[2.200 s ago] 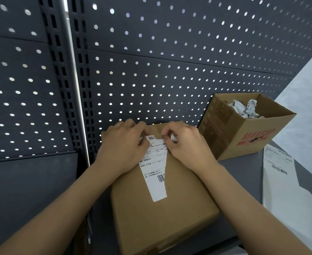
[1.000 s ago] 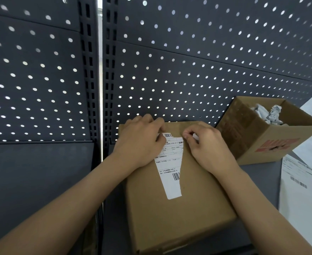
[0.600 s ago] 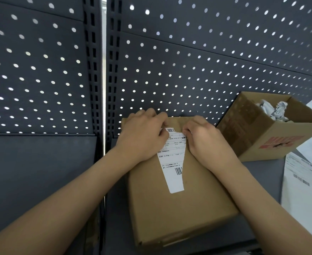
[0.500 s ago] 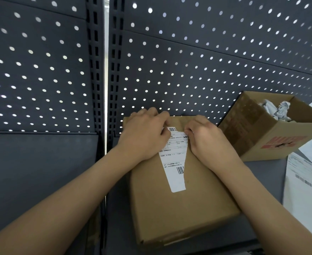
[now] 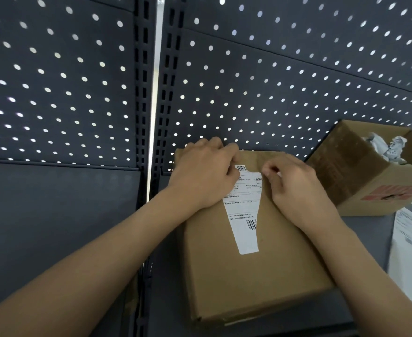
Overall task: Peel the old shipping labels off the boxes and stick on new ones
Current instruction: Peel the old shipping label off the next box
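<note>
- The old label (image 5: 244, 210) is a torn white strip with barcodes, stuck on the top face of the closed box (image 5: 261, 276). It begins between the two grips and runs from them toward the person.
- The right grip (image 5: 295, 188) is clenched on the label — thumb and forefinger pinch its torn upper right edge, and a small white piece shows just beside the fingers.
- The left grip (image 5: 207, 176) grasps the box: its fingers are curled over the far top edge, and the thumb lies at the upper left corner of the label.
- The closed box lies flat under both grips on a dark shelf (image 5: 370, 229).
- To the right of the right grip, near but apart, stands an open box (image 5: 370, 188) with crumpled paper (image 5: 385, 149) inside.
- Further right of that grip, and nearer to the person, white printed sheets (image 5: 409, 239) lie on the shelf; the print is blurred.
- Behind both grips rises a dark pegboard panel (image 5: 273, 93); to the left of the left grip stands a slotted upright (image 5: 141, 93) — light shows through the gap beside it.
</note>
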The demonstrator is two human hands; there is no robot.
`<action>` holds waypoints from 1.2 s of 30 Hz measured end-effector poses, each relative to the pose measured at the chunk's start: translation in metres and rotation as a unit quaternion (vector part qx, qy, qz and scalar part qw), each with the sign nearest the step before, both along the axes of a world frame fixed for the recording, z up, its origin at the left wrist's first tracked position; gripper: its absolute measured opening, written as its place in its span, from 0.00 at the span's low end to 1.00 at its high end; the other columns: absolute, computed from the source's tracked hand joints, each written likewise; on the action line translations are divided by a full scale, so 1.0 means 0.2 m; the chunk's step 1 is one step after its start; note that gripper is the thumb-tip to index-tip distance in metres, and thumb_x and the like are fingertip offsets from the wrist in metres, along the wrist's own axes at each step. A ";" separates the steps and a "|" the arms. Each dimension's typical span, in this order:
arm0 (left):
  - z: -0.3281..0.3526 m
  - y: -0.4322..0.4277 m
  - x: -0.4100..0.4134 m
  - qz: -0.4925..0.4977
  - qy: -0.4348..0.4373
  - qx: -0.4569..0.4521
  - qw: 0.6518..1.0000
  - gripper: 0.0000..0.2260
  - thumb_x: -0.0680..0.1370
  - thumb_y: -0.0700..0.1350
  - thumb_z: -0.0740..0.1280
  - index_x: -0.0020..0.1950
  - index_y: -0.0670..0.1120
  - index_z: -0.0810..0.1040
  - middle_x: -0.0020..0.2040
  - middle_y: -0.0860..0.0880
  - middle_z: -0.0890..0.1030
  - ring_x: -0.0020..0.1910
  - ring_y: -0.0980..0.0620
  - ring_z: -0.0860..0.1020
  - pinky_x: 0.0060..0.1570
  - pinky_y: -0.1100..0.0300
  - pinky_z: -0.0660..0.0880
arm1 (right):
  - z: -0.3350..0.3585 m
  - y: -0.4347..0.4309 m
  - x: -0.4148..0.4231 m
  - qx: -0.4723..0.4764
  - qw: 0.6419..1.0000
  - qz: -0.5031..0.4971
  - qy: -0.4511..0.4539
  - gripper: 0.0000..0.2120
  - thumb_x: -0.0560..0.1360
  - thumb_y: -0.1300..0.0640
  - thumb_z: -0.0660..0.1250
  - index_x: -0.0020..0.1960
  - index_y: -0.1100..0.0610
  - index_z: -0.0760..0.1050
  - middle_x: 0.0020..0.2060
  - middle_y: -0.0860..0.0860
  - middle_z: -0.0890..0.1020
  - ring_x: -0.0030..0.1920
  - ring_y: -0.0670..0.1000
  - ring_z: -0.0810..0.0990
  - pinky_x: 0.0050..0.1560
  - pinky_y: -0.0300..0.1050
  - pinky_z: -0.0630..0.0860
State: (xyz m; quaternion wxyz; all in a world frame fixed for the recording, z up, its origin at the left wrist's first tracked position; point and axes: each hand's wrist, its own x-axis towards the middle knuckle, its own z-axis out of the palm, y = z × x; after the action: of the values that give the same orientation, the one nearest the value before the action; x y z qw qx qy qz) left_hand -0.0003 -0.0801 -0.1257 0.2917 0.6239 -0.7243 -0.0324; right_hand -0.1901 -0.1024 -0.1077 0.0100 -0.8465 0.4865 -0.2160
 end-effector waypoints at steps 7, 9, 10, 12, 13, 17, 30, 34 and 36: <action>0.00 0.00 0.00 -0.002 0.007 -0.006 1.000 0.11 0.78 0.50 0.61 0.58 0.51 0.76 0.50 0.50 0.76 0.51 0.46 0.74 0.55 0.52 0.67 | 0.00 0.01 -0.01 -0.002 1.000 -0.010 -0.024 0.07 0.77 0.63 0.67 0.52 0.57 0.82 0.50 0.51 0.80 0.46 0.48 0.77 0.50 0.31 0.67; 0.00 0.00 0.00 -0.002 0.004 -0.005 1.000 0.11 0.78 0.50 0.60 0.58 0.51 0.76 0.51 0.50 0.76 0.52 0.47 0.73 0.54 0.52 0.66 | 0.01 0.02 -0.01 0.002 0.999 -0.008 -0.033 0.07 0.76 0.62 0.69 0.52 0.56 0.83 0.49 0.51 0.80 0.46 0.48 0.78 0.50 0.31 0.68; 0.00 0.00 0.00 -0.001 0.002 -0.005 1.000 0.11 0.78 0.50 0.60 0.58 0.52 0.76 0.51 0.50 0.76 0.52 0.47 0.73 0.53 0.53 0.65 | 0.01 0.02 -0.01 0.004 0.999 -0.007 -0.038 0.07 0.75 0.62 0.70 0.51 0.56 0.84 0.48 0.51 0.80 0.46 0.48 0.78 0.51 0.32 0.69; 0.00 0.00 0.00 0.003 -0.001 -0.004 1.000 0.11 0.78 0.50 0.60 0.58 0.52 0.76 0.51 0.50 0.76 0.52 0.47 0.73 0.51 0.53 0.64 | 0.02 0.02 -0.01 0.005 0.999 -0.005 -0.039 0.06 0.74 0.62 0.71 0.50 0.56 0.84 0.47 0.51 0.80 0.46 0.48 0.78 0.50 0.33 0.70; 0.00 0.00 0.00 0.005 -0.002 -0.004 1.000 0.11 0.78 0.51 0.60 0.58 0.52 0.76 0.51 0.51 0.76 0.52 0.47 0.73 0.51 0.53 0.64 | 0.02 0.01 -0.01 0.005 0.999 -0.002 -0.036 0.06 0.74 0.62 0.71 0.49 0.55 0.84 0.47 0.51 0.81 0.45 0.48 0.78 0.50 0.33 0.70; 0.00 0.00 0.00 0.006 -0.002 -0.003 1.000 0.11 0.78 0.51 0.60 0.59 0.52 0.76 0.52 0.50 0.76 0.53 0.47 0.74 0.52 0.53 0.66 | 0.03 0.00 0.00 0.004 1.000 0.003 -0.025 0.04 0.74 0.62 0.71 0.46 0.56 0.83 0.46 0.50 0.80 0.46 0.46 0.76 0.48 0.30 0.67; -0.01 -0.01 0.00 -0.004 -0.001 -0.017 1.000 0.11 0.78 0.50 0.61 0.57 0.51 0.77 0.49 0.48 0.75 0.51 0.44 0.74 0.53 0.51 0.70 | 0.04 -0.01 0.09 -0.006 0.995 -0.048 0.086 0.08 0.80 0.59 0.63 0.50 0.63 0.77 0.47 0.57 0.76 0.49 0.59 0.75 0.45 0.47 0.68; -0.01 -0.01 0.00 -0.002 -0.005 -0.016 1.000 0.11 0.78 0.51 0.61 0.57 0.51 0.76 0.51 0.48 0.76 0.52 0.45 0.74 0.52 0.52 0.68 | 0.03 -0.01 0.10 -0.010 0.987 -0.072 0.142 0.12 0.81 0.57 0.60 0.53 0.67 0.76 0.50 0.61 0.75 0.53 0.63 0.74 0.45 0.46 0.62; -0.01 -0.01 0.00 0.000 -0.006 -0.017 1.000 0.11 0.78 0.51 0.61 0.57 0.51 0.76 0.51 0.48 0.76 0.52 0.45 0.74 0.50 0.53 0.66 | 0.03 -0.01 0.10 -0.007 0.988 -0.073 0.138 0.12 0.82 0.57 0.60 0.54 0.66 0.75 0.50 0.61 0.76 0.55 0.63 0.74 0.45 0.44 0.60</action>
State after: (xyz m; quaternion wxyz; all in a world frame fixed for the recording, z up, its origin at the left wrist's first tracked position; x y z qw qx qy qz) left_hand -0.0008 -0.0830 -0.1280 0.2974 0.6188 -0.7269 -0.0165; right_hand -0.1699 -0.1040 -0.1023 -0.0788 -0.8303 0.5425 -0.1006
